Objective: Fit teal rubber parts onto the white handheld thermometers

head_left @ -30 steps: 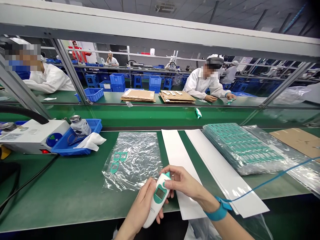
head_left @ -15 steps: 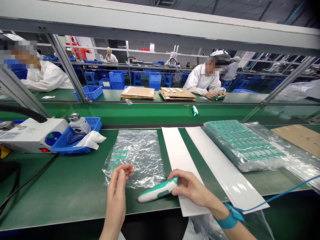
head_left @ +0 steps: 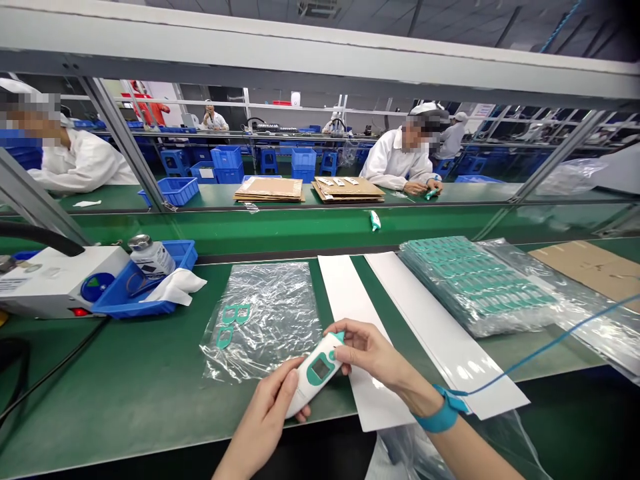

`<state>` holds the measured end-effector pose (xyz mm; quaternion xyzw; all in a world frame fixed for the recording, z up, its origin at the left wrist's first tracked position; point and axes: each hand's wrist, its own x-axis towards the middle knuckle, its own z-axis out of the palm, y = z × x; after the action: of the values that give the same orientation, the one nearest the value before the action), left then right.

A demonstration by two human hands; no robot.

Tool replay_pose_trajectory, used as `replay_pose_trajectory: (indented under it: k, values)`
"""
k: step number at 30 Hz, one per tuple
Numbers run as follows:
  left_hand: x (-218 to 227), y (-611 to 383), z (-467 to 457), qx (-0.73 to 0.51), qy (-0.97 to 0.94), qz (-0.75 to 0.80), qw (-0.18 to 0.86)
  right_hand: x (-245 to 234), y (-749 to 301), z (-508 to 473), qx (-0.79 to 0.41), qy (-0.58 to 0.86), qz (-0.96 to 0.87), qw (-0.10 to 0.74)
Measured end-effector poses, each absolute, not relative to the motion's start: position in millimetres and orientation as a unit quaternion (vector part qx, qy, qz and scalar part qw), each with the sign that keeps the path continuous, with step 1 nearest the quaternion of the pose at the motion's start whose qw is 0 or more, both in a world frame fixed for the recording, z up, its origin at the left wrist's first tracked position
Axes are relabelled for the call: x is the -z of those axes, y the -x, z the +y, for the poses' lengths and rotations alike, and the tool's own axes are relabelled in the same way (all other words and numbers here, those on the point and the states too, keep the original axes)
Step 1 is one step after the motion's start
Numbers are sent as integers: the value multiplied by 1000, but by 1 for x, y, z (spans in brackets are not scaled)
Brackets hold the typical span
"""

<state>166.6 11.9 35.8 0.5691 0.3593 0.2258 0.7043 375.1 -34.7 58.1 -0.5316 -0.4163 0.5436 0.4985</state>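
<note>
Head view: left hand [head_left: 263,415] and right hand [head_left: 370,350] grip a thermometer [head_left: 316,370] over a plastic bag [head_left: 273,313].

thermometer [head_left: 317,370] in hands [head_left: 265,407] [head_left: 370,350], beside plastic bag [head_left: 280,313]

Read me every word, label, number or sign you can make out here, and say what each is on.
White handheld device: small print and screen, too small to read.
Bottle label: printed, too small to read.
White machine label: too small to read.
Far wall sign: too small and distant to read.
No text here can be quoted.
</note>
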Motion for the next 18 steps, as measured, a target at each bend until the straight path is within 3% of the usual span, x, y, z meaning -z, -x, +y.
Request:
replay_pose_trajectory:
  k: [18]
  values:
    - [-18, -166, 8, -205, -492, 345, 773, -50, -367, -24, -512, 526, -439, 519]
